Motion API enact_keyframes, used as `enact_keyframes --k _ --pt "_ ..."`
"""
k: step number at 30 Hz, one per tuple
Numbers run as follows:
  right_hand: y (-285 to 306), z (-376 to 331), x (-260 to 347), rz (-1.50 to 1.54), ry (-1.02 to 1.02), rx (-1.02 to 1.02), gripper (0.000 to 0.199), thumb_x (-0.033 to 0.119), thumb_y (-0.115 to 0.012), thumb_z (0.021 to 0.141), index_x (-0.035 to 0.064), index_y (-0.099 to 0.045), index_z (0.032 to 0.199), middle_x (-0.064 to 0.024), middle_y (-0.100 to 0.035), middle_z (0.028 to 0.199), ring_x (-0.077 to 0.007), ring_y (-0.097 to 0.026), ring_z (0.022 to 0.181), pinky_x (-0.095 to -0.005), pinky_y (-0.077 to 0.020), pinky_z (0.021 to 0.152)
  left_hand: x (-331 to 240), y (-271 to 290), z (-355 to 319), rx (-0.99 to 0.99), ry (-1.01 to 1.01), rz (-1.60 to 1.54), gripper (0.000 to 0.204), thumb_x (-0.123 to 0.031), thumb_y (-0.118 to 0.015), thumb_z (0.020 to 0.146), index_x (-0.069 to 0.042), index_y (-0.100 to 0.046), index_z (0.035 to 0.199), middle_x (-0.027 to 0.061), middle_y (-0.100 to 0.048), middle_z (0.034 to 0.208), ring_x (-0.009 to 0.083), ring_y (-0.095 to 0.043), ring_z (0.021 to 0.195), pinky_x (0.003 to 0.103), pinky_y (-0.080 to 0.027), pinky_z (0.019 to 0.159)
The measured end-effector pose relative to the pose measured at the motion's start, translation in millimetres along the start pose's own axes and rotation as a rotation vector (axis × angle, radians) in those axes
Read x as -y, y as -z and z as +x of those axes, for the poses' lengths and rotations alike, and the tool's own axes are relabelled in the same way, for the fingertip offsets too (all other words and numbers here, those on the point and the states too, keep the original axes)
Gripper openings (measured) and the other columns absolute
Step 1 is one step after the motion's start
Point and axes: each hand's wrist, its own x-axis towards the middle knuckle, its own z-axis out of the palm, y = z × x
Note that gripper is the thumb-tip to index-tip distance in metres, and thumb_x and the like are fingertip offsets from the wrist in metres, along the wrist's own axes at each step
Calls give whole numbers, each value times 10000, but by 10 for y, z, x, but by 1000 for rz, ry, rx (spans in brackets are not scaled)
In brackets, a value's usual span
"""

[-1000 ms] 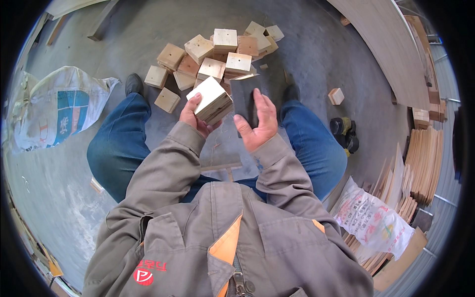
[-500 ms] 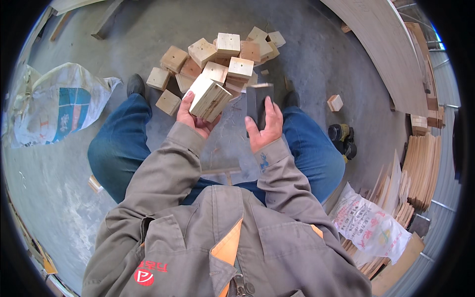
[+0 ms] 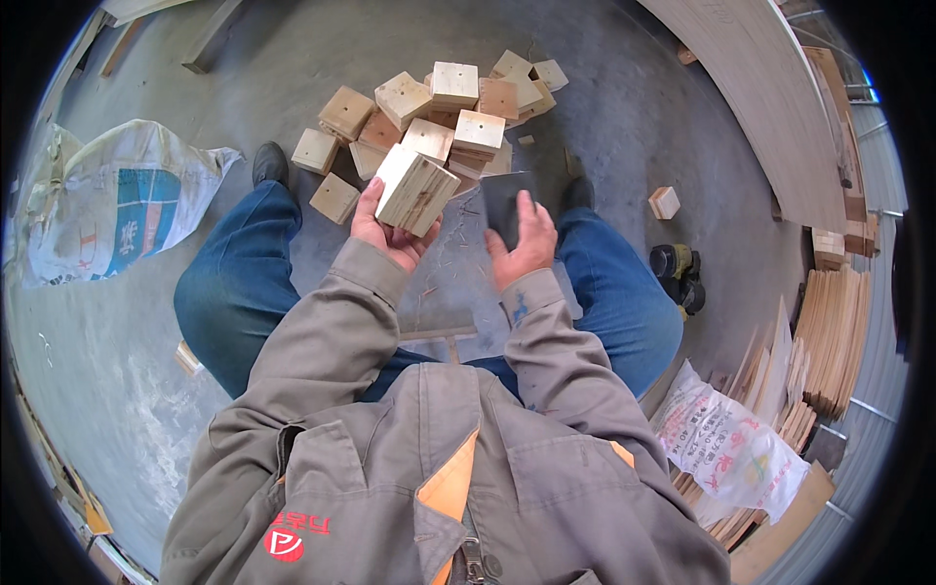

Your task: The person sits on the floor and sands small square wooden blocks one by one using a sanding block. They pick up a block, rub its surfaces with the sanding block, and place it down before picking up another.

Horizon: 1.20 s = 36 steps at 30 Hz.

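One stiff, probably hefty block (image 3: pixel 419 198): my left fingers (image 3: pixel 404 248) are clasping its near end, right fingers (image 3: pixel 529 212) a dark slab (image 3: pixel 500 202).

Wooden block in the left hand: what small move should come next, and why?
Probably move the right hand leftward to bring its dark flat piece against the wooden block. The left hand already grips the block, the right already holds the dark piece, and floor shows in the gap between the two.
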Motion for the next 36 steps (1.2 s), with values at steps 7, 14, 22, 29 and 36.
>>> enact_keyframes --k 7,14,22,29,36 --pt "177 120 22 247 -240 -67 758 233 -785 856 -17 -442 1484 -225 -556 1376 -351 -547 1246 -428 -434 1079 5 -66 -51 -9 -87 130 670 -364 -697 877 -44 -467 1420 183 -608 1287 360 -639 1127 506 -582 894" --pt "333 229 146 1013 -592 41 679 183 -720 944 -68 -408 1491 -174 -611 1320 -182 -599 1155 -316 -496 986 -88 19 64 426 -247 564 965 -76 -768 732 -33 -308 1579 148 -622 1294 291 -630 1176 396 -541 971" --pt "499 274 126 1214 -607 79 679 179 -712 957 -64 -392 1504 -160 -608 1332 -166 -588 1170 -300 -484 1000 -146 75 105 279 -425 603 995 -19 -830 646 41 -325 1502 205 -641 1191 285 -667 1058 407 -549 939" --pt "545 274 380 1123 -519 278 720 215 -747 931 -41 -400 1507 -182 -587 1368 -206 -580 1210 -338 -465 1045 -112 47 118 282 -391 423 949 -106 -816 731 16 -303 1521 210 -647 1209 312 -664 1103 436 -553 958" --pt "452 223 426 1037 -474 384 745 235 -755 923 -55 -394 1507 -200 -595 1350 -221 -576 1226 -346 -466 1051 1 174 225 268 -176 156 618 -331 -738 882 -21 -552 1383 151 -657 1308 331 -631 1208 513 -512 1043"
